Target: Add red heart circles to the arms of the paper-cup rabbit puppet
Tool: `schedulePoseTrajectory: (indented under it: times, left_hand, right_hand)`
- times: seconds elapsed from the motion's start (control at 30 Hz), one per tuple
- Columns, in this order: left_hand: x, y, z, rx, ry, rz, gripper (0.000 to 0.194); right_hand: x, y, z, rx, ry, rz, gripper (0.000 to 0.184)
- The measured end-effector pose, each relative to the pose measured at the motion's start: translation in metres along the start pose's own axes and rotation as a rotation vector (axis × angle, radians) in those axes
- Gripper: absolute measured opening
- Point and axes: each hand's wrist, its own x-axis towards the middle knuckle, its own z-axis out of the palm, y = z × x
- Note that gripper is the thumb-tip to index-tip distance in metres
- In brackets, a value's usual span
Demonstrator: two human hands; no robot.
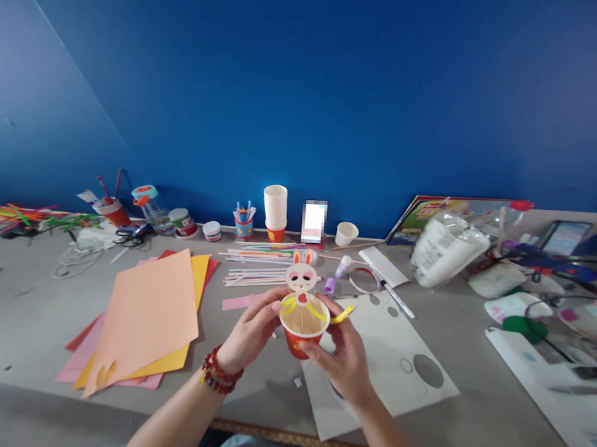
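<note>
A red paper cup [296,348] with a white rim is held up in front of me between both hands. Inside it stands a wooden stick [302,318] that carries a white paper rabbit [302,277] with orange ears, pink cheeks and a red heart below the head. Yellow strips [344,314] reach from the rabbit across the rim on both sides. My left hand [255,328], with red beads at the wrist, grips the cup's left side near the rim. Around the right side and underneath curls my right hand [344,362], its thumb on the red wall.
Coloured paper sheets [148,322] lie at left. A white sheet with cut holes [397,349] is under my right hand. Behind the cup are straws [256,274], a tape roll [364,280], a glue bottle [343,266] and stacked white cups [275,209]. Bagged cups [444,254] stand at right.
</note>
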Motion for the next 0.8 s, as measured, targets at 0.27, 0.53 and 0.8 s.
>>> schedulePoseTrajectory:
  times: [0.27, 0.53, 0.8]
  left_hand:
    - [-0.001, -0.017, 0.006, -0.098, 0.013, -0.008, 0.044]
    - [-0.001, -0.029, 0.006, -0.121, 0.162, 0.027, 0.046]
    - [-0.003, -0.021, 0.018, -0.103, 0.146, 0.017, 0.057]
  right_hand:
    - [-0.002, 0.003, 0.0, -0.155, 0.047, -0.061, 0.066]
    - [0.003, 0.005, -0.004, -0.093, 0.041, -0.113, 0.069]
    - [0.001, 0.004, -0.009, 0.091, 0.12, -0.095, 0.023]
